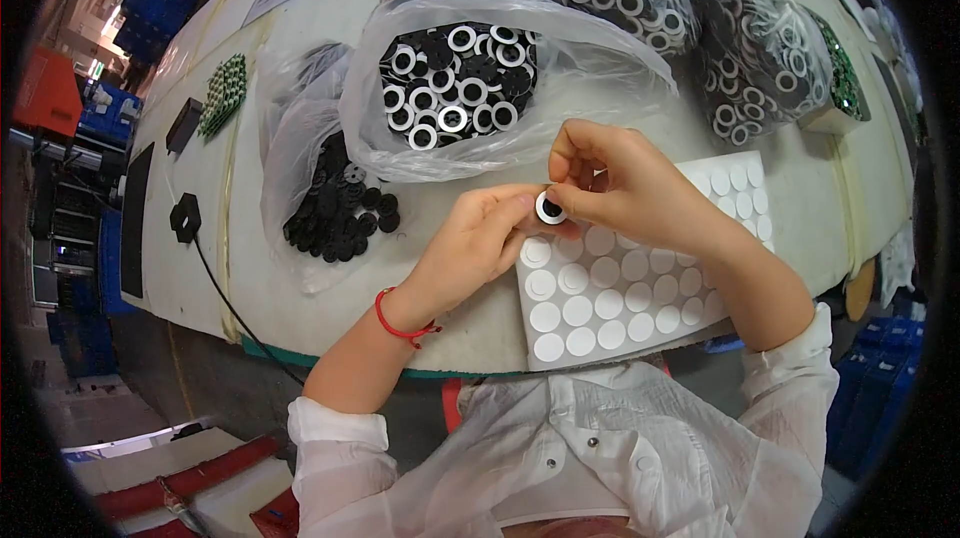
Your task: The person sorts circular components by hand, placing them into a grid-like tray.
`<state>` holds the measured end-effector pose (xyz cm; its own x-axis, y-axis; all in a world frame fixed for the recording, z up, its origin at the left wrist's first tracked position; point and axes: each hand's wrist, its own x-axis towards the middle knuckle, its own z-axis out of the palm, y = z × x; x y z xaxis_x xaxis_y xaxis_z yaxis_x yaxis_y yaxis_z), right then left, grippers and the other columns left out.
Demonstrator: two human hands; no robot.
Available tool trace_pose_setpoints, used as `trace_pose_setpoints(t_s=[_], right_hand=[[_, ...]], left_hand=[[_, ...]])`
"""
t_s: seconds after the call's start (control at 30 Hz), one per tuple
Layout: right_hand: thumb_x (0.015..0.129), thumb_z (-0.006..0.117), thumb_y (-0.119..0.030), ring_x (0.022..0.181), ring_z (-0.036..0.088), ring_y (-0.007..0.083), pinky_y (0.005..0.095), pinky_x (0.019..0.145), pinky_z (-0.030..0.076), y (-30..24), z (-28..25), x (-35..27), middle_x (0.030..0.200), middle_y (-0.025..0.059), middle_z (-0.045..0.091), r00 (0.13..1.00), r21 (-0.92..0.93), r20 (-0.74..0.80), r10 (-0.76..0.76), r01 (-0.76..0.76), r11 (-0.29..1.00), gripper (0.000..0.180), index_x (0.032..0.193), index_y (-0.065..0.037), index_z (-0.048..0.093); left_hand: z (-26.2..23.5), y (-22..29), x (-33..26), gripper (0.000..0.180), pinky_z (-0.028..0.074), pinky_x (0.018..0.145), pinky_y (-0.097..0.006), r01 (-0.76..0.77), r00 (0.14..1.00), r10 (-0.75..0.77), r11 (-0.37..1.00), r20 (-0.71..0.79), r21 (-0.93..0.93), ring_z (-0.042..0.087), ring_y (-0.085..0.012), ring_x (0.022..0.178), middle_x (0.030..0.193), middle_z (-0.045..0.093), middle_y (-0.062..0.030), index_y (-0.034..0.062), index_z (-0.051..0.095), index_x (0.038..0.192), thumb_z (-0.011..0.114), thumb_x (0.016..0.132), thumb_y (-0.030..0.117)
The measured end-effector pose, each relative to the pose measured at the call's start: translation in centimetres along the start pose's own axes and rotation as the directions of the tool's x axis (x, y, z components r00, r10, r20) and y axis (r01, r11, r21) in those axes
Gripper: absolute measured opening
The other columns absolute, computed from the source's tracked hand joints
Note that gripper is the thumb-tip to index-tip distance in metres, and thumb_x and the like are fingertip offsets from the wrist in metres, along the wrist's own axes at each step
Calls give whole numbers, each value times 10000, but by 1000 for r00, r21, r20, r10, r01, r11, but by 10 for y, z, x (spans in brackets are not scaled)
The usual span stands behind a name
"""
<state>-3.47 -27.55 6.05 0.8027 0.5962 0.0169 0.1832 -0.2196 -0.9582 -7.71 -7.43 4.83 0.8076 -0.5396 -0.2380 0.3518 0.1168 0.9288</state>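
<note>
Over pale desk (800,188), small round white-rimmed, black-centred disc (549,208), no long axis, sits btwn L hand (485,230), fingers clamped on left edge, & R hand (625,188), fingers together, upper right, abt equally near.

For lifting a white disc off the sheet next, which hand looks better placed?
Probably the right hand: its forearm passes over the sheet of white discs, while the left hand appears to support the black-and-white round piece. The right hand is at that piece too, though.
</note>
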Motion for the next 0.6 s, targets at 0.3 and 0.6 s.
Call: trace_pose_setpoints(t_s=[0.3,0.6], right_hand=[[808,615,-2,602,603,99,257,522,457,-5,2,1,661,50,594,996,65,-7,91,-91,994,111,835,20,510],[784,629,-22,607,562,117,285,550,453,5,9,1,651,67,573,999,-4,-25,21,-21,1000,131,813,5,505]], left_hand=[[5,-14,3,305,499,802,-229,-52,998,52,999,-47,11,620,-90,900,1042,673,-111,-75,563,1204,471,945,56],[12,-11,-1,309,507,787,-226,-50,975,21,991,-222,-123,642,-113,884,1003,681,-115,-68,538,1195,555,897,11]])
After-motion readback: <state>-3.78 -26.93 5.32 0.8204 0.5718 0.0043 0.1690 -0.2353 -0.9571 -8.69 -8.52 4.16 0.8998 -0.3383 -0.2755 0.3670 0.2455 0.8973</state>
